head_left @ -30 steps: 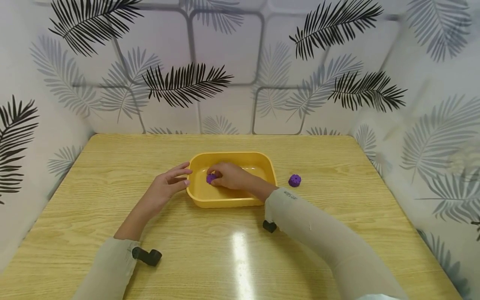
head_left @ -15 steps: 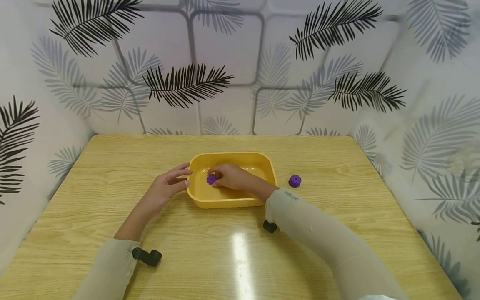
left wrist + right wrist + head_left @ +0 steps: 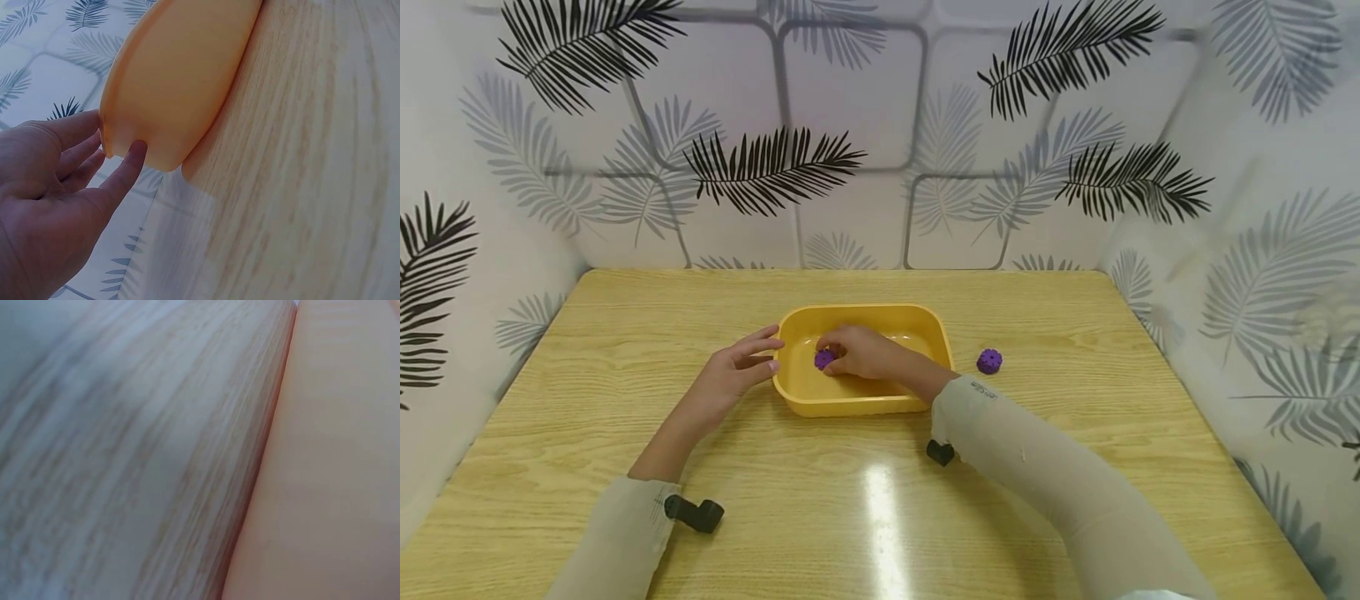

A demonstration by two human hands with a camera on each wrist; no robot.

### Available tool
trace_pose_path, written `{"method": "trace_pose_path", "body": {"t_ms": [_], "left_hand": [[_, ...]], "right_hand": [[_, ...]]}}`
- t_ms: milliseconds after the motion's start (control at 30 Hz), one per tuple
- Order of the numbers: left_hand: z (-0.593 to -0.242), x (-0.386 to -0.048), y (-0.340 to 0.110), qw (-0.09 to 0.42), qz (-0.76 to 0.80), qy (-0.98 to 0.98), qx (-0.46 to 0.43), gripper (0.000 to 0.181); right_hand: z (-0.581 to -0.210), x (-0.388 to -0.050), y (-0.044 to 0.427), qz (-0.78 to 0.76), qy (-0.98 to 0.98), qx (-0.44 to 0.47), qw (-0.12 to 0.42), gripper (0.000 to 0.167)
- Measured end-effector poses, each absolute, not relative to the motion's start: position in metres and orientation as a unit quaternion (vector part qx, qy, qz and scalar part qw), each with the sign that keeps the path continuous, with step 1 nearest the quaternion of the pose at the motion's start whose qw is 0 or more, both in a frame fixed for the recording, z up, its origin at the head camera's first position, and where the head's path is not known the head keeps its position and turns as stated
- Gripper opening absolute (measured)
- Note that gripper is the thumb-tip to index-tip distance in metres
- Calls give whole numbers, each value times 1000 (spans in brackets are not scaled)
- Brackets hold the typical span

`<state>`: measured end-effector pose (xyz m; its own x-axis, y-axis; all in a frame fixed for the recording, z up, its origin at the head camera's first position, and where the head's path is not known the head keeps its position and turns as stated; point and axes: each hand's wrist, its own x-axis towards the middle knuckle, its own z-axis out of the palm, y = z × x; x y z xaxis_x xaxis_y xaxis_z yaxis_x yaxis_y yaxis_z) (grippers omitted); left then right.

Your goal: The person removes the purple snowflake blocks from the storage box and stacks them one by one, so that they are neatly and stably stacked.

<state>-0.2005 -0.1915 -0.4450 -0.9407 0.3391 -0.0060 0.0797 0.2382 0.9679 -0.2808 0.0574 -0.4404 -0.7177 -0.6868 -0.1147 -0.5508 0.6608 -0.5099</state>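
Note:
A yellow plastic tub (image 3: 862, 407) stands on the wooden table. My right hand (image 3: 867, 353) reaches down into it and pinches a small purple notched disc (image 3: 823, 359) between thumb and fingers, near the tub's left half. At the tub's left end my left hand (image 3: 735, 370) touches the rim and outer wall with extended fingers. The left wrist view shows the thumb of that hand (image 3: 50, 206) against the tub's wall (image 3: 181, 75). The right wrist view holds only table and tub wall (image 3: 325, 462); the right hand is out of it.
A second purple notched piece (image 3: 989, 361), seemingly thicker, lies on the table (image 3: 1037, 467) right of the tub. A patterned wall (image 3: 865, 208) closes off the table's back, with others at the sides. Black camera mounts (image 3: 695, 512) sit on both wrists.
The purple disc and the right fingers have shifted very slightly to the right inside the tub. My left hand, the tub and the second piece have not moved.

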Motion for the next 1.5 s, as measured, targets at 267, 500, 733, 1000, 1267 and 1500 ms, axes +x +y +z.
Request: {"method": "trace_pose_path", "body": {"t_ms": [267,500,733,1000,1267,1500], "left_hand": [[-445,-201,-191,104,588,791,133,47],[-444,-201,-190,102,586,793,132,49],[-445,-202,-191,102,589,791,133,50],[-445,-201,-190,106,594,787,129,50],[-445,-201,-189,104,594,786,133,51],[-446,-200,-191,102,597,784,136,50]], "right_hand": [[-439,-282,62,-242,895,-346,144,35],[-429,-281,74,-269,889,-346,132,36],[-419,-276,96,-296,886,-340,112,36],[-404,-264,136,-325,882,-328,94,38],[-388,-253,190,-350,897,-264,57,42],[-388,-246,236,-345,914,-209,39,40]]}}
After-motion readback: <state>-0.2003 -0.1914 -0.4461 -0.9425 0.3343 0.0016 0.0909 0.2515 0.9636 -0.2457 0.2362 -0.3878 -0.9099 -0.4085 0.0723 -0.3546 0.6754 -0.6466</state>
